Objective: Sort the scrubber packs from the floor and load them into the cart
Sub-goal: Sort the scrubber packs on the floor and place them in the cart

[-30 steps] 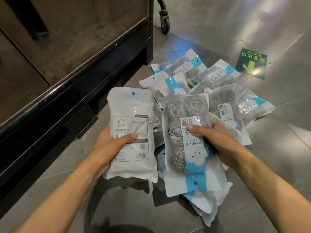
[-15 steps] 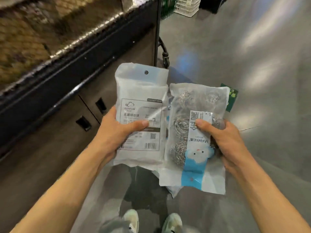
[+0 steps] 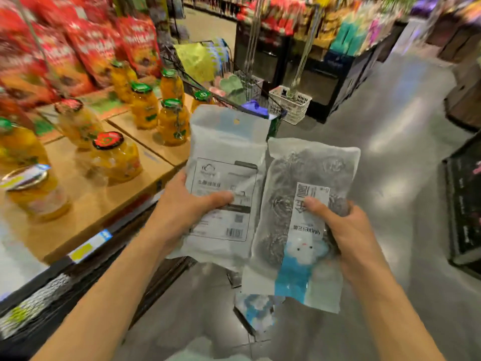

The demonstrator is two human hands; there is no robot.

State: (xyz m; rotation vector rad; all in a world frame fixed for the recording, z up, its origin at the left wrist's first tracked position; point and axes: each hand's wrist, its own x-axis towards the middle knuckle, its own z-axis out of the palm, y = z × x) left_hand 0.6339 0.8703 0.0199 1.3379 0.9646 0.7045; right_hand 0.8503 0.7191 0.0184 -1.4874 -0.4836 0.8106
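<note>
Left hand (image 3: 182,209) is gripping the white pack (image 3: 223,183), thumb across the printed label, fingers curled behind. Right hand (image 3: 348,230) is gripping the clear pack (image 3: 299,222) of steel scrubbers the same way, thumb on its paper strip. Both packs are being held upright, long axes running away from the body, side edges touching or nearly so. More blue-and-white packaging (image 3: 256,308) is showing under the clear pack; can't tell whether it's held or lying on the floor.

The cart (image 3: 244,82) is sitting straight ahead, beyond the packs' top edges and slightly left of them, beside the jar shelf (image 3: 125,162). The white pack's top edge is overlapping the cart's near rim in view; actual gap unclear. My read: the left hand is nearer the cart, so its pack probably goes in first, pushed forward along its long axis over the rim. Frame is blurring with motion.
</note>
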